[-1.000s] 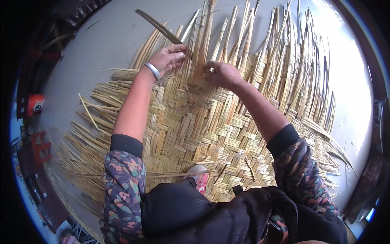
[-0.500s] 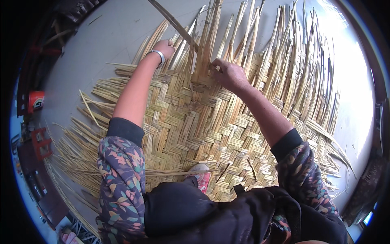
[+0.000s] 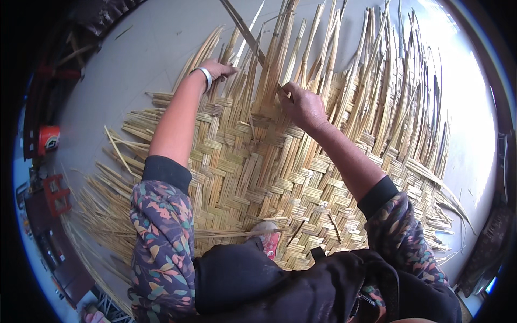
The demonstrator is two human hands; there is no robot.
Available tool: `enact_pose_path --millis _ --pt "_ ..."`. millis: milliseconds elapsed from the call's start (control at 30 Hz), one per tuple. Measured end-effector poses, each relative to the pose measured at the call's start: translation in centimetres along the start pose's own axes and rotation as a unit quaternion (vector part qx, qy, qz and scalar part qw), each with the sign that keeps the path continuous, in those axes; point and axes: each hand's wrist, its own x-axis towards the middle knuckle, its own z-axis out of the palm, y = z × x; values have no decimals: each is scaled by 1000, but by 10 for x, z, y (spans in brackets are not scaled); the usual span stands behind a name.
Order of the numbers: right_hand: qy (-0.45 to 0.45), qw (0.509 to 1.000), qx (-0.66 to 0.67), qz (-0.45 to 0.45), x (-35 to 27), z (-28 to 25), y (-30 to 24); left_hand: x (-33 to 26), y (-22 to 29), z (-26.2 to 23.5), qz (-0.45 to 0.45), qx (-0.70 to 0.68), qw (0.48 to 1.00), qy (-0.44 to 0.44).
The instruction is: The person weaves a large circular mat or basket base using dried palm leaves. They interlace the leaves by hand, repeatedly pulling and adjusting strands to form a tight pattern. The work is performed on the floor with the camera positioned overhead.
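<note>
A large mat (image 3: 280, 177) of flat, pale yellow-green reed strips lies beneath my arms, woven in a twill pattern. Loose strips fan out along its far and left edges. At the far left edge, my left hand (image 3: 217, 71) closes round a few upright strips (image 3: 232, 48), its thumb pointing right. Fingers of my right hand (image 3: 305, 107) are pinched at the base of a taller bunch of strips (image 3: 272, 59) near the middle of the far edge. The exact strip in that pinch is partly hidden. One broad, darker strip (image 3: 245, 32) slants across behind the bunch.
My red and white shoe (image 3: 267, 242) rests on the mat, with two short dark twigs (image 3: 335, 226) to its right. The grey floor (image 3: 156, 40) surrounds the mat. At the left stand a red container (image 3: 48, 138) and a small red stool (image 3: 56, 195).
My left hand has turned, its thumb now stretched to the right over the strips. The right hand has dropped slightly toward me. The slanting dark strip has shifted a little to the right.
</note>
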Motion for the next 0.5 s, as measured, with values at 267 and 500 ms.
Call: enact_pose_path --millis 267,500 --pt "20 999 -21 15 -2 -2 -6 -2 -17 3 24 -208 978 -5" --pt "39 999 -16 13 -5 -3 -10 -4 -19 2 70 -147 987 10"
